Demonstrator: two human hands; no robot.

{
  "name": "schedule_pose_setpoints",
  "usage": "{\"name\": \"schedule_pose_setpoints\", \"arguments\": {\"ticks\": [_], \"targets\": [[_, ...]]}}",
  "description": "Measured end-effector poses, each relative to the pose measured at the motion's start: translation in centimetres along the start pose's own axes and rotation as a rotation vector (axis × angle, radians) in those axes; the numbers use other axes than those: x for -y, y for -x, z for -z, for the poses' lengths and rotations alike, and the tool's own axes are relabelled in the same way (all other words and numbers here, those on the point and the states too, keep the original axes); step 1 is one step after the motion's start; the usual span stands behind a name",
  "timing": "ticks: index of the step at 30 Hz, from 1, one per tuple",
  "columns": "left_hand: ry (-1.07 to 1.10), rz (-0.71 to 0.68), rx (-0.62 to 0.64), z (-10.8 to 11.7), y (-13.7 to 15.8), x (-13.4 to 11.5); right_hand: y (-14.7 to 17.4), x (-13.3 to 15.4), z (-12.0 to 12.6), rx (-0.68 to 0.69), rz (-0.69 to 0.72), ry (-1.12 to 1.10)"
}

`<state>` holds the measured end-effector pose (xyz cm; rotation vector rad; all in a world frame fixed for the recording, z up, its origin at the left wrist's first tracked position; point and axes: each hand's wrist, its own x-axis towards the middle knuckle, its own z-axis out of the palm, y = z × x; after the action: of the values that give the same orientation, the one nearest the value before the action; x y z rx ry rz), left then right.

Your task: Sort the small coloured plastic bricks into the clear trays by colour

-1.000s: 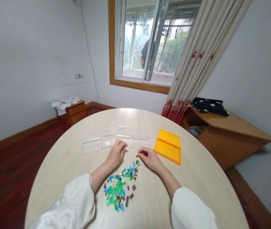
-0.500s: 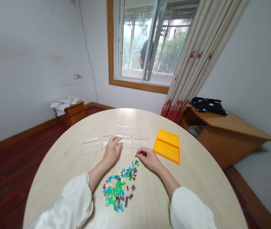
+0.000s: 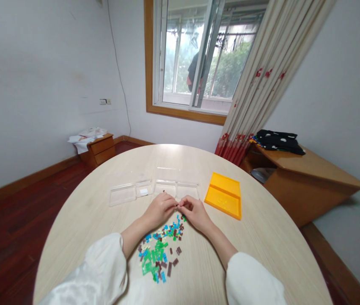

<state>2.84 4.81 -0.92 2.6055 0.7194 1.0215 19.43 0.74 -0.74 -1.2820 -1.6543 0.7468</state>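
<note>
My left hand point(image 3: 160, 208) and my right hand point(image 3: 195, 212) meet fingertip to fingertip above the far end of a brick pile. Between their pinched fingers is a tiny dark brown building brick point(image 3: 177, 205), mostly covered by the fingertips. Green, blue, brown and cream building bricks point(image 3: 154, 255) lie loose on the table below my hands. Just beyond my left hand is a row of clear plastic boxes point(image 3: 122, 195), one with a white patch inside. A small dark piece point(image 3: 163, 191) shows by the nearer boxes.
A yellow two-part tray point(image 3: 223, 207) with some small yellow pieces stands right of my right hand. All this is on a round pale table point(image 3: 240, 262). A wooden desk point(image 3: 319, 169) with dark folded cloth is at the right. Behind the window, a person is partly visible.
My left hand has come right and nearer, away from the clear boxes, and its fingertips now meet those of my right hand. My right hand has barely moved.
</note>
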Motion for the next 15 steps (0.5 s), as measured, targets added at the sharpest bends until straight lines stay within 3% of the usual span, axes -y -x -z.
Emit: {"name": "schedule_pose_setpoints", "arguments": {"ticks": [4, 11, 15], "targets": [[-0.007, 0.074, -0.032, 0.0, 0.0, 0.2, 0.0, -0.2, 0.3, -0.04, -0.004, 0.066], [-0.033, 0.466, -0.311, 0.2, 0.1, 2.3, -0.2, -1.1, 1.2, -0.008, 0.081, 0.287], [-0.006, 0.519, -0.359, 0.3, 0.1, 3.0, -0.3, -1.4, 1.4, 0.039, 0.152, 0.282]]}}
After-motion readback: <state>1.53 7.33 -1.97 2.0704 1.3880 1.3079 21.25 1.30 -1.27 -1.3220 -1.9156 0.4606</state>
